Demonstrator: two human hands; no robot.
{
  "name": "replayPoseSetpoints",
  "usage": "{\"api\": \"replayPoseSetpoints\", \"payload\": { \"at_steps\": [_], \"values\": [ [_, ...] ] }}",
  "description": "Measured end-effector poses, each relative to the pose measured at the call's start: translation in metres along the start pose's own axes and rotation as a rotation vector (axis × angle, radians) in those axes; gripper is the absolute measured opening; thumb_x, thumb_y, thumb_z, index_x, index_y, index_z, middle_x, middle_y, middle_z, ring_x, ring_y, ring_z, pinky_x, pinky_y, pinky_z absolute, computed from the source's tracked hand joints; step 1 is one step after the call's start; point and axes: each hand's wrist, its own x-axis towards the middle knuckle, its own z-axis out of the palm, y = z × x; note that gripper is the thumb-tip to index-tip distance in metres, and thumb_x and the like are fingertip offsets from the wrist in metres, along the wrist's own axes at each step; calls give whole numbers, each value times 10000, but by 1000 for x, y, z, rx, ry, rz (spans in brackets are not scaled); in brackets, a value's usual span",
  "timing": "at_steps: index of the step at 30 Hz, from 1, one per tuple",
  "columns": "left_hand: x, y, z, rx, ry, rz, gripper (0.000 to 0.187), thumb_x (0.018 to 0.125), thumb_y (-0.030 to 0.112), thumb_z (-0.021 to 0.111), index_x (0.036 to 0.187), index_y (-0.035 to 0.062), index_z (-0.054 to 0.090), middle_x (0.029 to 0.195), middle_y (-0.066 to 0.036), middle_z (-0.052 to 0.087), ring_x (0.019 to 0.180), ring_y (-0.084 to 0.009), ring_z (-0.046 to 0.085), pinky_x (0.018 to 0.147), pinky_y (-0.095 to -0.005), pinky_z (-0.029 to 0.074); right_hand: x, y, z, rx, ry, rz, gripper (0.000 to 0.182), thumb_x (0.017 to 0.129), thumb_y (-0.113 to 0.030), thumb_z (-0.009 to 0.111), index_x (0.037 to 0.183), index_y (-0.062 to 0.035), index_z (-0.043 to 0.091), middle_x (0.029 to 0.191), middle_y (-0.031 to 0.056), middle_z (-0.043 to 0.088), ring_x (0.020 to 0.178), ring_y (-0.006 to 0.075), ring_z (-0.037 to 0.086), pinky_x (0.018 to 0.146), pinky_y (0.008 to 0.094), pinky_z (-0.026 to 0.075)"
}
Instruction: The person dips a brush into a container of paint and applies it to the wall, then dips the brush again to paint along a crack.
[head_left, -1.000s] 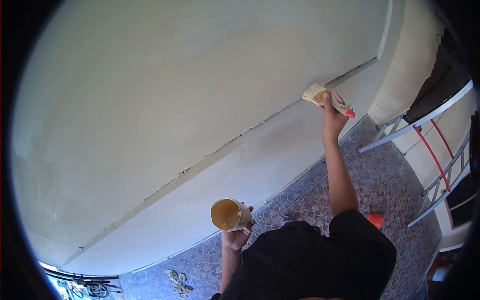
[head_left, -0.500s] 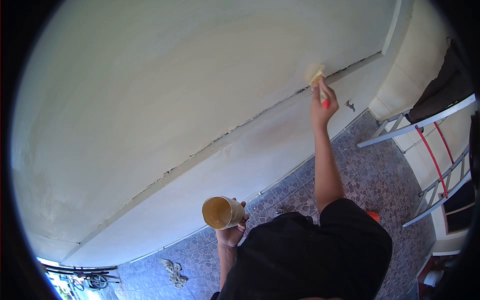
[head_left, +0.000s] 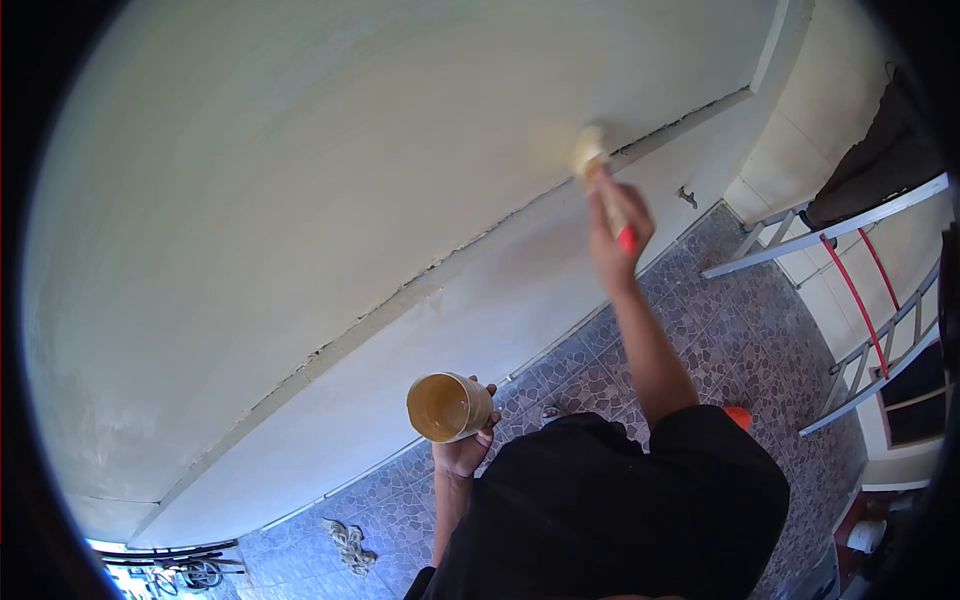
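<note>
My right hand [head_left: 620, 225] is closed round a paintbrush [head_left: 592, 158], whose handle has a red end. Its pale bristles are blurred by motion and lie against the wall [head_left: 400, 180], just above a ledge with a dark, broken crack line. A damp-looking patch shows beside the bristles. Lower down, my left hand [head_left: 468, 450] is wrapped round a tan cup [head_left: 448, 408], tilted so its mouth faces me. The inside of the cup looks coated in yellowish-brown, and my fingers show at its right side.
A metal ladder [head_left: 830, 240] with red braces stands at the right, a dark cloth [head_left: 880, 150] draped over it. A tap [head_left: 687, 197] juts from the lower wall. Crumpled cloth [head_left: 350, 547] lies on the patterned tile floor [head_left: 720, 330]. Something orange [head_left: 738, 417] sits beside my body.
My right hand has swept the paintbrush left along the wall above the ledge. The view has shifted slightly; my left hand still holds the cup in about the same place.
</note>
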Motion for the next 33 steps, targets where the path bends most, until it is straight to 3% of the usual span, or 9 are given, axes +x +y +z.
{"api": "replayPoseSetpoints", "payload": {
  "at_steps": [5, 9, 14, 17, 20, 23, 26, 28, 33],
  "values": [
    [-8, 1, -7, 5, 1, 13, 597, 1009, 424, 597, 1485, 83, 479, 1433, -262, 511, 994, -421, 638, 761, -361, 657, 17, 58, 12, -124, 49, 73, 329, 893, 75, 712, 1206, -20, 745, 1034, 118, 748, 908, 207, 699, 815, 331, 547],
    [-10, 5, -5, -27, 4, 23, 593, 1011, 416, 593, 1487, 82, 477, 1430, -263, 511, 991, -425, 637, 758, -365, 657, -51, -20, 57, -15, 6, 17, 432, 836, 105, 715, 1243, -37, 726, 1017, 135, 747, 880, 267, 705, 785, 354, 558],
    [3, 9, 4, 16, 23, -53, 592, 1013, 416, 589, 1487, 80, 476, 1421, -260, 519, 988, -424, 635, 750, -356, 656, -87, -101, 48, 330, -365, 225, 366, 842, 84, 715, 1192, -21, 738, 968, 137, 736, 793, 246, 694, 716, 338, 551],
    [5, 9, 5, 15, -22, -76, 591, 1011, 411, 594, 1485, 79, 477, 1417, -256, 521, 990, -418, 633, 749, -354, 656, -64, -76, 23, 349, -229, -25, 287, 880, 63, 720, 1161, 9, 736, 899, 118, 725, 784, 222, 688, 696, 338, 549],
    [1, 11, 7, -4, -68, -62, 592, 1016, 404, 591, 1487, 67, 466, 1421, -268, 523, 1008, -430, 656, 761, -369, 663, -10, -10, -7, -50, 11, 109, 237, 912, 49, 710, 1146, 19, 740, 946, 125, 725, 867, 240, 699, 760, 360, 557],
    [-16, 13, -2, -25, -61, -38, 587, 1025, 400, 580, 1487, 58, 460, 1421, -279, 529, 1023, -447, 679, 771, -384, 670, 17, 58, -2, -121, 209, 112, 256, 907, 77, 690, 1146, 10, 749, 952, 117, 727, 879, 231, 700, 772, 355, 559],
    [-24, 17, -8, -19, -38, -10, 585, 1020, 411, 582, 1482, 70, 473, 1417, -267, 526, 1011, -431, 653, 766, -374, 664, 4, 48, 28, -130, 110, 93, 317, 874, 95, 697, 1162, -24, 759, 955, 112, 738, 886, 215, 704, 783, 345, 557],
    [-27, 20, -11, -10, -11, -11, 588, 1013, 419, 589, 1481, 79, 481, 1418, -255, 519, 997, -412, 627, 763, -362, 657, -37, -13, 54, -60, 28, 107, 340, 862, 89, 721, 1181, -24, 755, 961, 117, 746, 874, 211, 706, 792, 325, 556],
    [-9, 19, -6, 21, -4, -86, 592, 1013, 420, 589, 1481, 75, 478, 1424, -254, 514, 994, -408, 625, 759, -352, 658, -76, -90, 31, 329, -295, 145, 283, 872, 61, 744, 1148, -3, 756, 920, 111, 744, 813, 193, 696, 735, 311, 551]
  ]
}}
